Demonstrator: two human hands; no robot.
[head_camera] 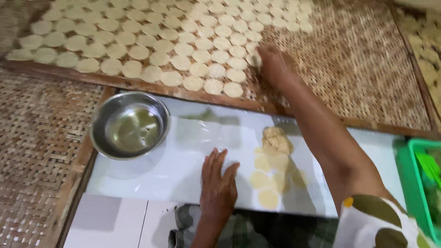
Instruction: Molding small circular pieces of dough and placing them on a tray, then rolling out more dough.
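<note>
Left hand (pixel 219 181) — one; flat, fingers spread, palm down on the clear plastic sheet (pixel 183 165), holding nothing.
Right hand (pixel 274 66) — one; reaching onto the woven bamboo tray (pixel 358 69), fingers lowered at the edge of the rows of discs; whether it grips a disc cannot be told.
Dough discs on the tray (pixel 174 41) — pale, round, in close rows; too many to count surely, several dozen.
Cut discs on the sheet (pixel 268 177) — about five or six, overlapping, just right of the left hand.
Dough lump (pixel 277 139) — one, above those discs.
Steel bowl (pixel 130 125) — one, holding a little liquid, at the sheet's left corner.
Green basket (pixel 415 183) — one, far right edge.
</note>
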